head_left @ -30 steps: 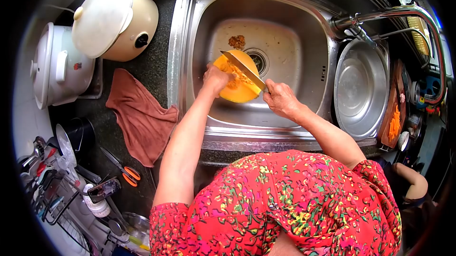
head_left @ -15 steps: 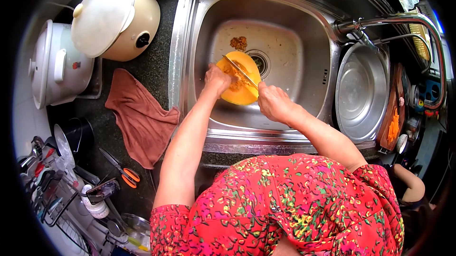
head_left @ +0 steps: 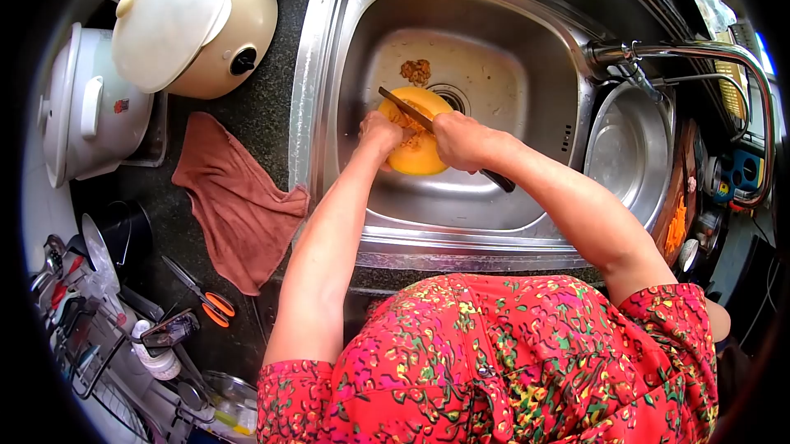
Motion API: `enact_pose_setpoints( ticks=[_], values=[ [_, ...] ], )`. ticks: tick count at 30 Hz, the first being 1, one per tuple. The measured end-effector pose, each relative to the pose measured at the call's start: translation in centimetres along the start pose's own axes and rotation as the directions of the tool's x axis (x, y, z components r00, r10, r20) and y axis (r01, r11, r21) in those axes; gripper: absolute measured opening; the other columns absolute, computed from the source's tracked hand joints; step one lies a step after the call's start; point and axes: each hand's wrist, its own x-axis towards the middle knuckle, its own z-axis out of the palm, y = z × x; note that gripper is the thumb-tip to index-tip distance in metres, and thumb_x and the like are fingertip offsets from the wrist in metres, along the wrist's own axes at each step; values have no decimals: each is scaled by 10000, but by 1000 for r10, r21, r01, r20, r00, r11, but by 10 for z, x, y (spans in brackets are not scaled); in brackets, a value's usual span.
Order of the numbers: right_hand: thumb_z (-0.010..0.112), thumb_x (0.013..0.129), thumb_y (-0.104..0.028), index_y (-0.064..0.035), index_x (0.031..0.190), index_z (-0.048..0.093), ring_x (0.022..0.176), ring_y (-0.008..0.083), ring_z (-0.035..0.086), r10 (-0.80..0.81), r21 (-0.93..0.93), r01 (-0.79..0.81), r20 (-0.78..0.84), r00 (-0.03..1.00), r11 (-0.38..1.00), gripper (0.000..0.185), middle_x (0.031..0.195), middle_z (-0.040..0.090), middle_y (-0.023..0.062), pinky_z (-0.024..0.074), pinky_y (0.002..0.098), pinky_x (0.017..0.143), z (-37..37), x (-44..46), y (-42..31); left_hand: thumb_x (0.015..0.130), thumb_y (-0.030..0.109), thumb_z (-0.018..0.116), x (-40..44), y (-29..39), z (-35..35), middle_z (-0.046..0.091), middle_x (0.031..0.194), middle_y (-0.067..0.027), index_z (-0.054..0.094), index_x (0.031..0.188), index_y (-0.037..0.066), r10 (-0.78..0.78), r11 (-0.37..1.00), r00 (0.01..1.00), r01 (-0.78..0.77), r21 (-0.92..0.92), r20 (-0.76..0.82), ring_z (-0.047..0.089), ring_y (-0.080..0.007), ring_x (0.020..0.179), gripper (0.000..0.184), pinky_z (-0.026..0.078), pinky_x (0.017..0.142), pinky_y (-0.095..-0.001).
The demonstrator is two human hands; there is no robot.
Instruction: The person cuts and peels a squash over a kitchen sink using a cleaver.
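A yellow-orange piece of pumpkin or melon (head_left: 420,156), with seeds and stringy pulp in its hollow, is held over the steel sink. My left hand (head_left: 379,136) grips its left side. My right hand (head_left: 466,143) is closed round a knife (head_left: 405,106) near the blade; the dark handle sticks out below the hand, and the blade lies across the hollow, its tip at the upper left. A clump of removed seeds (head_left: 416,72) sits on the sink bottom, above the fruit and left of the drain (head_left: 449,99).
Left of the sink (head_left: 329,234) are a brown cloth (head_left: 234,205), orange-handled scissors (head_left: 216,307), a cream cooker (head_left: 247,24), a white cooker (head_left: 107,115) and a dish rack. At right are a tap (head_left: 691,49), a metal basin (head_left: 629,148) and a board with orange shreds (head_left: 676,227).
My right hand has slid up the knife toward the blade and over the fruit's right edge, leaving the handle exposed below. The whole view has shifted slightly.
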Motion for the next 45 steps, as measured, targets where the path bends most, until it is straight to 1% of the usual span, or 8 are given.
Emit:
enact_pose_setpoints(
  ticks=[7,12,16,22,33,37,39,45],
  values=[
    [495,727,17,108,823,600,622,330,640,72,3,-72,51,996,997,169,752,615,255,526,376,518,8,16,6,624,200,800,-3,-2,1,551,1150,-199,487,1154,-39,40,999,999,-40,13,-25,595,-334,966,660,573,527,-450],
    [524,747,-31,48,866,600,857,353,613,-60,-163,23,-227,972,986,162,877,623,230,494,396,756,37,34,23,606,223,809,-6,-8,5,532,1168,-208,412,1189,-46,48,999,998,-48,14,-42,577,-340,997,755,573,531,-445],
    [473,773,-50,56,915,552,809,377,612,-191,-254,117,-288,939,960,194,839,612,246,495,435,699,50,48,32,553,325,832,10,-17,17,541,1144,-224,421,1170,-39,132,988,989,-125,94,-73,540,-324,1069,826,442,914,-346],
    [480,766,-73,-30,771,605,671,386,589,-348,-339,228,-351,869,913,132,731,602,207,465,476,588,83,68,85,605,238,766,32,-26,34,467,1207,-241,349,1210,-66,258,955,966,-258,145,15,469,-340,1147,796,396,966,-370],
    [439,861,-135,71,936,500,724,482,551,-152,-41,151,-490,859,988,228,733,576,301,433,500,664,113,66,85,629,231,746,2,-32,29,554,1115,-172,546,1070,35,382,919,910,-356,172,-159,528,-298,1075,522,428,902,-388],
    [410,861,-141,63,950,453,462,314,535,-373,-97,369,-437,819,924,226,578,530,181,439,403,444,104,67,100,621,216,733,13,-34,40,620,953,-146,587,968,25,532,829,819,-452,330,-214,604,-297,915,422,489,791,-375],
    [413,885,-189,44,951,415,322,153,436,-58,310,137,-250,967,941,242,509,438,73,359,289,285,80,35,61,636,188,707,3,-32,34,620,961,-150,596,963,19,551,817,811,-476,325,-198,603,-294,924,384,486,796,-372],
    [398,918,-238,35,905,403,341,194,472,-185,160,254,-354,917,954,273,546,472,126,383,316,302,82,18,68,676,153,650,-6,-37,45,612,996,-142,620,958,19,663,728,718,-549,412,-214,579,-286,974,313,460,829,-372]
  ],
)
